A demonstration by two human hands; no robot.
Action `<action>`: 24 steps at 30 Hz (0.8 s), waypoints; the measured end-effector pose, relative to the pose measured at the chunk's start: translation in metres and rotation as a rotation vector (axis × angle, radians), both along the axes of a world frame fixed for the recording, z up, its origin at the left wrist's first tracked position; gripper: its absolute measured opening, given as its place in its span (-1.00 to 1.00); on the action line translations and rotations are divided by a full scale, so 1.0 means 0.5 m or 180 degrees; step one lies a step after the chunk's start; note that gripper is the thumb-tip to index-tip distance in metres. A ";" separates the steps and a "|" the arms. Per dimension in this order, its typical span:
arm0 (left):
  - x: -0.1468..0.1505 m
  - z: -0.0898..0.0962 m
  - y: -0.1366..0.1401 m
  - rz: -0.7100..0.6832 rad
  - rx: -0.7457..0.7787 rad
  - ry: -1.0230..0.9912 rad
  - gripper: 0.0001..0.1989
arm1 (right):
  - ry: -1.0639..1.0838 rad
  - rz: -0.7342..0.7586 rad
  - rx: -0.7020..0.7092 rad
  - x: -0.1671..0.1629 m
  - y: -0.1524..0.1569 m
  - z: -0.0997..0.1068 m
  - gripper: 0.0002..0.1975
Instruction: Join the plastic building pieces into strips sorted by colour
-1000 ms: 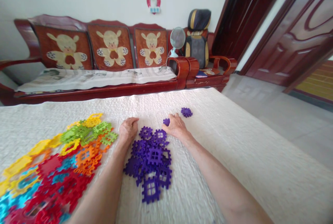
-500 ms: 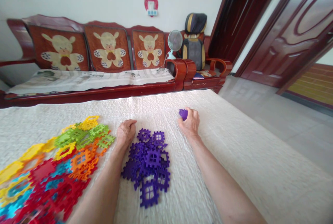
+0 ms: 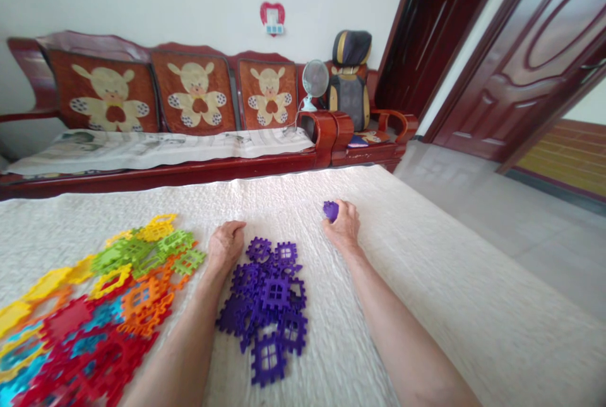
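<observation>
My right hand (image 3: 344, 225) grips a purple building tile (image 3: 331, 211) with notched edges between thumb and fingers, at the far part of the table. Most of the tile's right side is covered by the fingers. Left of it, my left hand (image 3: 227, 243) rests on the cloth with its fingers curled in, and nothing shows in them. A loose pile of purple notched tiles (image 3: 275, 293), some with window frames, lies between my forearms, just right of my left hand.
Left of my left arm spreads a heap of red (image 3: 66, 322), orange (image 3: 142, 296), yellow, green (image 3: 125, 254) and blue tiles. A cream cloth (image 3: 426, 306) covers the table. Behind stand a wooden sofa (image 3: 199, 170) with bear cushions, a small fan (image 3: 315, 79) and an armchair with a massage cushion (image 3: 349, 94).
The view has shifted slightly. My right hand still grips the purple tile, which is turned a little. My left hand stays curled in about the same place.
</observation>
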State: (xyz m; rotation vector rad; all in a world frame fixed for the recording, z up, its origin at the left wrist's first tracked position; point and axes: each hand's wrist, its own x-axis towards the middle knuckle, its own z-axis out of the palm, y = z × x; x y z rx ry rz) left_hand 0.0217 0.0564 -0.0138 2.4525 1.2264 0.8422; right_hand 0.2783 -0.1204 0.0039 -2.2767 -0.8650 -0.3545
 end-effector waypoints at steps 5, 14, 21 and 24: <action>-0.001 -0.004 0.003 -0.0024 0.0054 -0.0030 -0.64 | 0.0056 0.0035 0.0012 0.000 0.007 0.008 -0.38; 0.001 0.003 -0.004 0.0035 0.0064 -0.0027 -0.66 | 0.0360 -0.0119 -0.0387 0.021 0.028 0.020 -0.32; 0.002 0.006 -0.007 0.0032 0.0036 0.0062 -0.64 | 0.0347 -0.0137 -0.0597 0.025 0.031 0.021 -0.36; 0.002 0.007 -0.007 0.0053 0.0031 0.0051 -0.65 | 0.0337 -0.0148 -0.0602 0.026 0.031 0.019 -0.38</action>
